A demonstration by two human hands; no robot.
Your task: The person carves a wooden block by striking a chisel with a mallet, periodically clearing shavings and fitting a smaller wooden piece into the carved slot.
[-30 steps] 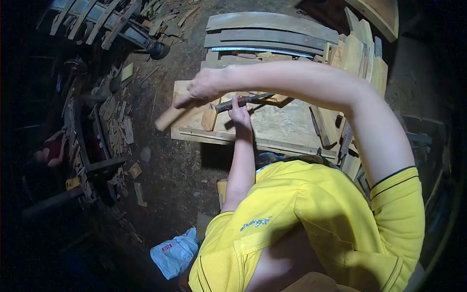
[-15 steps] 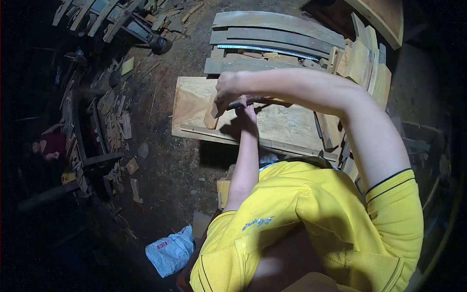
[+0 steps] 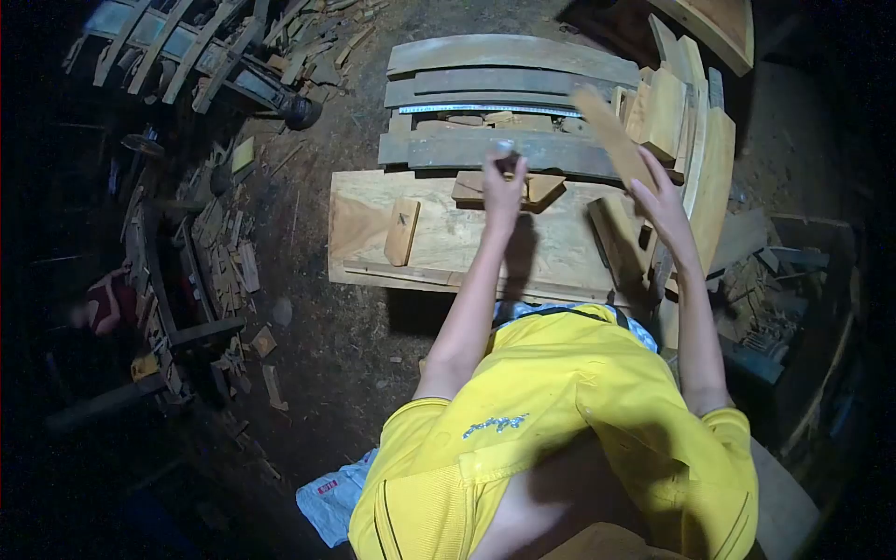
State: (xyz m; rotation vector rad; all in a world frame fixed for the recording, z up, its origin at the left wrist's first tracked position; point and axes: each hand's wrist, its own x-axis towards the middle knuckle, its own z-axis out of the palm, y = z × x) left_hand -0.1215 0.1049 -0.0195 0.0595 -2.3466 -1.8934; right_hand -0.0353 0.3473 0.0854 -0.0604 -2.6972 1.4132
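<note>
My left hand [image 3: 504, 196] is closed above the workbench, around a small dark object [image 3: 507, 163] with a shiny upper end; its kind cannot be made out. Just behind it, a wooden block [image 3: 546, 191] with an angled end lies on the pale bench board [image 3: 551, 233]. My right hand [image 3: 665, 210], further right, grips the lower part of a flat wooden piece [image 3: 609, 133], raised, tilted and blurred by motion. A short wooden piece [image 3: 402, 233] with a dark mark on its face rests on the bench's left part.
Long grey planks [image 3: 504, 56] lie behind the bench, with a ruler strip [image 3: 485, 109] among them. Upright boards [image 3: 714, 177] lean at the right. Wood scraps [image 3: 238, 261] cover the floor at left, where another person [image 3: 110, 303] is dimly seen. A plastic bag [image 3: 331, 499] lies below.
My right hand has moved from the bench's left part to the right and now holds up the flat wooden piece. My left hand has shifted slightly right and up. The short marked piece stays on the bench.
</note>
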